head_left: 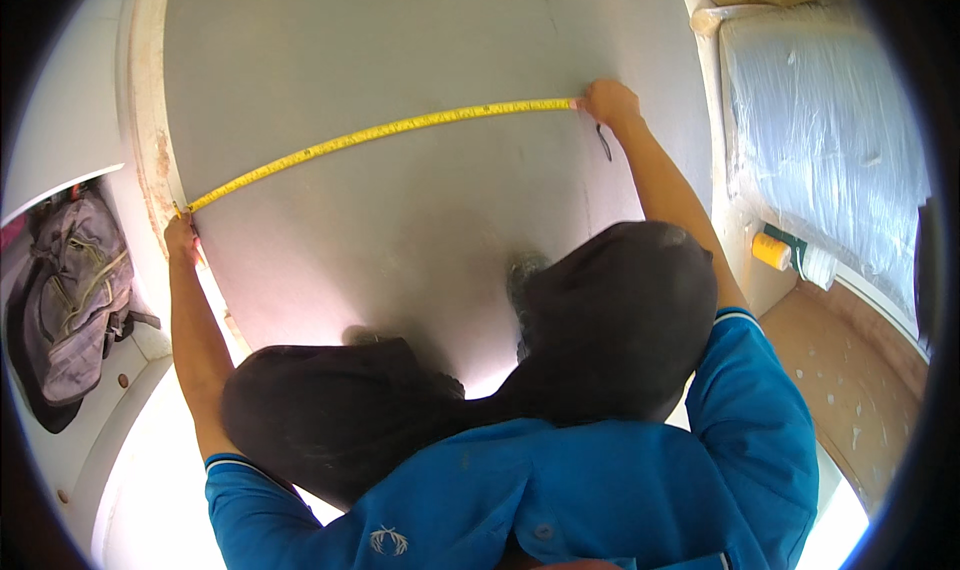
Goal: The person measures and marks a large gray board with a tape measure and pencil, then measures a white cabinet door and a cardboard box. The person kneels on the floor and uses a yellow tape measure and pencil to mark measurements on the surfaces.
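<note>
A yellow tape measure (pixel 390 128) stretches across the grey board (pixel 420 40) I crouch on. My left hand (pixel 181 236) grips its end at the board's left edge. My right hand (pixel 613 105) is closed round the other end, on the board's right part; a dark wrist strap (pixel 605 142) hangs below it, and the case is mostly hidden by my fingers. My knees rest low over the board.
A worn backpack (pixel 75 290) lies at left beside white panels. At right stand a plastic-wrapped panel (pixel 820 130), a yellow roll (pixel 770 253) and brown boarding (pixel 840 370). A small pinkish shape, perhaps fingertips, shows at the top-left edge.
</note>
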Demonstrator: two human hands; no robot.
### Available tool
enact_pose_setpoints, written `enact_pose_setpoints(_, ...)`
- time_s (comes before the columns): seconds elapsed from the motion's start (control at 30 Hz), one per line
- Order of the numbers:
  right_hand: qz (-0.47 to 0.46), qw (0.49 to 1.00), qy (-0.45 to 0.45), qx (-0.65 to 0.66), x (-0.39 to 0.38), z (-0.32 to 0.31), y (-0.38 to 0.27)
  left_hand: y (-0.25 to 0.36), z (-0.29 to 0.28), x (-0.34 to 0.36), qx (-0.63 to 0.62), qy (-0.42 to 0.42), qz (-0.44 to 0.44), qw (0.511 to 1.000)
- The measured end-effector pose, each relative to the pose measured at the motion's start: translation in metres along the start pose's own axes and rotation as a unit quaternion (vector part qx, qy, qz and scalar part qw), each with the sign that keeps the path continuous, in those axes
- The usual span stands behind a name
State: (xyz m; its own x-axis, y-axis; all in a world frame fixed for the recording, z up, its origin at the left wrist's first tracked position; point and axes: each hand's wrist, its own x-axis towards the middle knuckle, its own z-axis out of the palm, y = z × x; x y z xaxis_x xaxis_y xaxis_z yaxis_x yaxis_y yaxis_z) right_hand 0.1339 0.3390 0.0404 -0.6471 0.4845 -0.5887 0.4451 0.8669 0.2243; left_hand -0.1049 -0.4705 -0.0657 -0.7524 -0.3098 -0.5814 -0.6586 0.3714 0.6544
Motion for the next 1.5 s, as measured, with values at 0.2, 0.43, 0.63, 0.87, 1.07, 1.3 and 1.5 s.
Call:
enact_pose_setpoints(0.2, -0.013, 0.999, 0.042, 0.023, 0.001, 0.002, -0.008, 0.002, -0.011, 0.001, 0.051, 0.026, 0.025, 0.998)
enact_pose_setpoints(0.43, -0.110, 0.981, 0.001, 0.162, -0.045, -0.018, 0.020, 0.090, -0.021, -0.029, -0.092, 0.005, 0.066, 0.994)
enact_pose_setpoints(0.63, -0.195, 0.860, -0.151, 0.446, -0.121, 0.060, 0.007, 0.222, -0.046, -0.012, -0.280, -0.036, 0.182, 0.942)
enact_pose_setpoints(0.87, -0.033, 0.666, -0.271, 0.695, -0.183, 0.097, -0.068, 0.378, 0.193, -0.123, -0.098, -0.232, 0.241, 0.937)
enact_pose_setpoints(1.07, 0.026, 0.602, -0.265, 0.753, -0.171, 0.108, -0.106, 0.273, 0.397, -0.244, 0.099, -0.332, 0.258, 0.902)
enact_pose_setpoints(1.3, -0.007, 0.591, -0.185, 0.785, -0.110, 0.069, -0.095, 0.169, 0.454, -0.318, -0.038, -0.348, 0.195, 0.916)
enact_pose_setpoints(1.5, -0.012, 0.603, -0.186, 0.776, -0.041, 0.015, -0.082, 0.156, 0.448, -0.346, -0.027, -0.354, 0.180, 0.917)
